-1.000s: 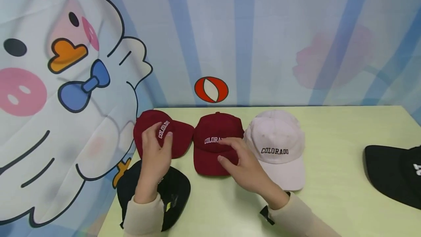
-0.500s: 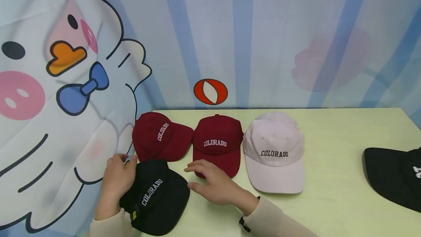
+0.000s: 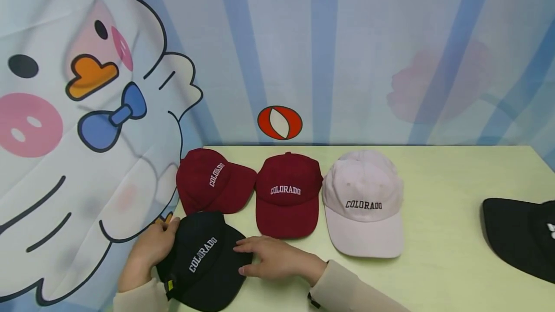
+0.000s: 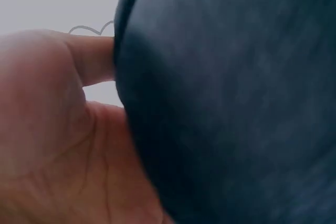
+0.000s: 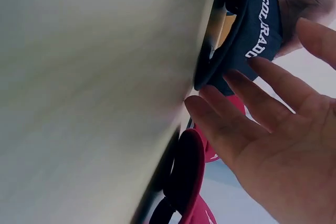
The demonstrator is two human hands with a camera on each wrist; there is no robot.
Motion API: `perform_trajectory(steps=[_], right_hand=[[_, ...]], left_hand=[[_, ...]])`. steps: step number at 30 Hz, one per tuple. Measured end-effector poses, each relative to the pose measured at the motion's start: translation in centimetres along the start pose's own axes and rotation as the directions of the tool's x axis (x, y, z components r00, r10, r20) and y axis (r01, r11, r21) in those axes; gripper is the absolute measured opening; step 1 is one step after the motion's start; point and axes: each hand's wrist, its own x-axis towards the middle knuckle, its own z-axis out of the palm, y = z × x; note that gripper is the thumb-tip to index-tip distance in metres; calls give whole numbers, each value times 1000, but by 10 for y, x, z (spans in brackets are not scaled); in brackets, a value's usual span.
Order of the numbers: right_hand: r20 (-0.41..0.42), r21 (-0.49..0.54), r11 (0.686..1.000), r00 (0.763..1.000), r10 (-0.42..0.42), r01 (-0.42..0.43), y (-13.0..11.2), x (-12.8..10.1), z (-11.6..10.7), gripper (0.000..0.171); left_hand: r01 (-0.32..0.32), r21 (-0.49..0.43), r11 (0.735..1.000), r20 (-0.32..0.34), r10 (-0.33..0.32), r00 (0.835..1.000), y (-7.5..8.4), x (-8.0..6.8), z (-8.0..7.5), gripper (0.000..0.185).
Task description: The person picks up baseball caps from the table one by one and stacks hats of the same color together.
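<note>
A black baseball cap [image 3: 191, 235] with white COLORADO lettering lies at the front left, its brim pointing to the lower right. My left hand [image 3: 149, 249] grips the left side of its crown; in the left wrist view the cap's dark fabric [image 4: 226, 87] covers the fingertips. On the brim side, my right hand [image 3: 273, 259] has its fingers spread, fingertips right at the brim edge. Behind the black cap sit a dark red cap [image 3: 204, 182] turned sideways and another dark red cap [image 3: 287, 220] facing forward.
A pale pink cap [image 3: 364, 237] completes the back row on the right. Another black cap [image 3: 507, 230] is cut off at the right edge. A cartoon-printed backdrop [image 3: 360, 61] rises behind the pale yellow table [image 3: 442, 206] and along its left side.
The black cap has turned from showing its hollow side to showing its lettered front. My left hand has moved down-left onto its crown, and my right hand has come down-left to its brim.
</note>
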Motion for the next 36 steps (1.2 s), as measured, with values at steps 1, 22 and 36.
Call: perform_trajectory(steps=[1, 22, 36], right_hand=[[5, -10, 1000, 1000, 2, -2, 0, 0, 1, 49], [-124, 168, 986, 992, 39, -18, 5, -13, -11, 41], [-480, 335, 922, 877, -8, 192, 2, -26, -51, 44]], left_hand=[[1, -8, 1000, 2, -1, 1000, 0, 0, 1, 70], [-229, -424, 876, -36, 237, 971, 49, -32, -5, 55], [-521, -421, 743, -40, 558, 829, 115, -48, 4, 31]])
